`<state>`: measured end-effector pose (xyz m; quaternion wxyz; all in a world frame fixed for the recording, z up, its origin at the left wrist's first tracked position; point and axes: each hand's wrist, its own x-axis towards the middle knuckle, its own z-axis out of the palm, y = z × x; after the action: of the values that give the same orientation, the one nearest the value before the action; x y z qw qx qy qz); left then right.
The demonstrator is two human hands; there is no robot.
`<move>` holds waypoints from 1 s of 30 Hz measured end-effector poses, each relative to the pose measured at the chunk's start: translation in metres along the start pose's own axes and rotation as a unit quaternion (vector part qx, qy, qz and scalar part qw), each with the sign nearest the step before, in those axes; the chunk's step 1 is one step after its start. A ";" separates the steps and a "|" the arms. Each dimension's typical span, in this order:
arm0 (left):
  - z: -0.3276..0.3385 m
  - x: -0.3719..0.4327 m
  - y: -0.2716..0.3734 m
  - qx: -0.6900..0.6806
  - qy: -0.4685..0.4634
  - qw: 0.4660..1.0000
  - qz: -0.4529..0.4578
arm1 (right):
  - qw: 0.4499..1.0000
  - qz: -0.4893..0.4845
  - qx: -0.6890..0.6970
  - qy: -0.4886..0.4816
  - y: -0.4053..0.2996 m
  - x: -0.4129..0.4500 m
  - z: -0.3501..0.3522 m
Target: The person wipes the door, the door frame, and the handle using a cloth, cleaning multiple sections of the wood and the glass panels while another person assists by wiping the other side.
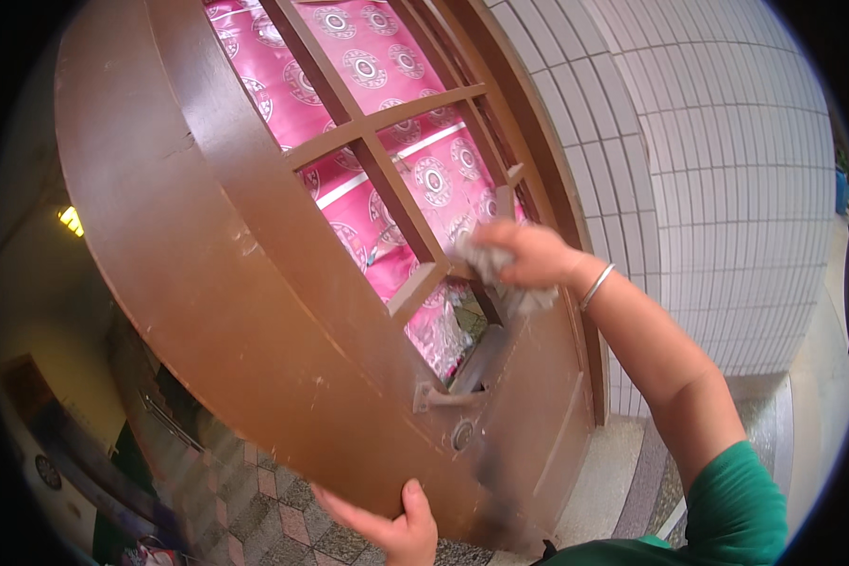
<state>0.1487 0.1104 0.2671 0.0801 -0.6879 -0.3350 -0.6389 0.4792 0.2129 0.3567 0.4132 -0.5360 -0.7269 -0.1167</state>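
Note:
A brown wooden door (pixel 276 304) with a grid of window bars stands before me. My right hand (pixel 527 255) is pressed around a crumpled greyish cloth (pixel 530 298), which lies over the bars in the lower right of the grid. Motion blurs the fingers and cloth. My left hand (pixel 396 523) grips the door's edge near the bottom of the view, thumb on the face side. Pink patterned sheeting (pixel 431 180) shows behind the bars and is torn at the lowest opening. Below that are a pull handle (pixel 453 398) and a round lock (pixel 461 434).
The door frame (pixel 562 191) meets a wall of pale tiles (pixel 736 205) on the right. A stone ledge (pixel 601 467) runs along its foot. Patterned floor tiles (pixel 276 502) and a lit lamp (pixel 71 221) are visible past the door's left edge.

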 end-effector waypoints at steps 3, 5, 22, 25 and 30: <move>-0.007 0.005 0.008 0.016 0.024 0.999 -0.027 | 0.993 -0.034 -0.033 -0.110 0.002 0.023 0.011; -0.008 0.006 0.013 0.092 -0.001 0.996 -0.014 | 0.971 -0.116 -0.155 -0.141 0.023 0.032 0.002; -0.016 -0.002 0.004 0.093 -0.054 0.992 -0.066 | 0.914 -0.117 -0.369 -0.118 0.087 0.073 0.000; -0.001 -0.008 0.000 -0.094 0.038 0.987 -0.128 | 0.942 -0.088 -0.293 -0.140 0.071 0.060 0.007; -0.008 -0.005 -0.007 0.060 -0.013 0.997 0.038 | 0.983 0.079 -0.022 -0.162 0.046 0.048 -0.009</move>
<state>0.1384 0.1102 0.2616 0.1416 -0.7025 -0.3472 -0.6049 0.5194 0.2591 0.3847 0.2858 -0.6123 -0.7371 -0.0116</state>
